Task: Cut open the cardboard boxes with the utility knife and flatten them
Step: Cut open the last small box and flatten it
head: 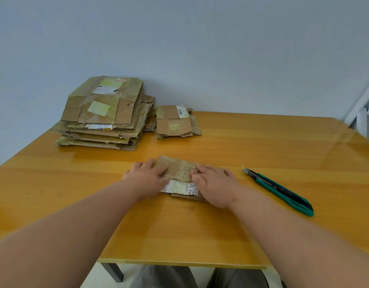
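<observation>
Centrally, a small flattened cardboard box (pixel 179 176) lies on the wooden table (pixel 252 142), set back from the near edge, with left hand (pixel 147 179) and right hand (pixel 215 187) pressing it flat, fingers extended, one on each end. The green utility knife (pixel 280 191) lies untouched just right of the right hand. A tall stack of flattened boxes (pixel 102 115) and a smaller pile (pixel 176 122) sit at the far-left edge by the wall (pixel 200 48); bare tabletop spans the right side.

The table (pixel 200 215) is glossy, smooth orange-yellow wood-look laminate, mirroring the wall. The flattened box (pixel 179 173) under the hands is matt, creased brown cardboard with a paper label; likewise both cardboard stacks (pixel 104 115), partly covered in shiny tape. The utility knife (pixel 281 191) has a smooth green plastic body
</observation>
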A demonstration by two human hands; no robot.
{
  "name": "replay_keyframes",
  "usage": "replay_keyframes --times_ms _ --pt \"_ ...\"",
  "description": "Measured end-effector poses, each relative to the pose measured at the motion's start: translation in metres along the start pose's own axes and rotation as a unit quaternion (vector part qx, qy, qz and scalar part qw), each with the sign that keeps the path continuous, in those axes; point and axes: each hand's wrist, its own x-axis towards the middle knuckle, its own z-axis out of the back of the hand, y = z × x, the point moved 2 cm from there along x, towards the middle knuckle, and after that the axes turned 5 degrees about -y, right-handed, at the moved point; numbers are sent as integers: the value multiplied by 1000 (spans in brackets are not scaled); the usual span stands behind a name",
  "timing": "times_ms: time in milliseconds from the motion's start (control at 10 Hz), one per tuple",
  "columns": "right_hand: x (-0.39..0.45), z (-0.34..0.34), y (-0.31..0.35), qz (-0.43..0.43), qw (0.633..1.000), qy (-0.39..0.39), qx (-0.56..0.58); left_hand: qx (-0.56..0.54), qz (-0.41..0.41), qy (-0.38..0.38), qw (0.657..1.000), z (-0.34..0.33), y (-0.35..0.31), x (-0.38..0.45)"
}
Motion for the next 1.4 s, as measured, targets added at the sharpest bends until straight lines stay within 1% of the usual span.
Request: replay_keyframes --times_ms 100,200,300,400,500,600,700,800,900,1000,1100,1200,1300,1400 --pt "3 10 5 -4 998 -62 -29 -40 38 -43 998 4 -7 2" --pt "10 16 5 -26 999 -43 7 -162 57 -40 984 12 -11 7" --pt "17 25 1 -56 997 -12 51 -289 48 -35 955 23 -10 13" --pt "28 38 -5 -66 984 7 164 -322 0 -68 944 43 -6 28" --pt "44 50 -5 -44 961 -27 270 -220 -51 -164 960 70 -2 48" --pt "70 65 3 -23 930 -104 352 -125 -68 -275 951 98 0 72" --pt "114 83 10 -39 897 -173 404 -29 -71 -336 939 121 3 101" --pt "167 93 13 -52 886 -219 405 24 -95 -355 930 129 7 133" --pt "213 89 13 -60 888 -221 399 90 -108 -319 937 120 11 164" --pt "241 71 12 -74 959 -214 172 181 -108 -193 958 92 12 194" --pt "246 54 5 -98 973 -207 -39 169 -95 -84 977 75 9 216" --pt "244 52 -5 -87 976 -196 -23 141 -66 -46 987 75 3 224" --pt "231 66 -4 -79 979 -187 30 151 -57 -64 985 83 -1 212" --pt "208 103 0 -52 971 -214 89 152 -49 -131 978 100 -7 196"
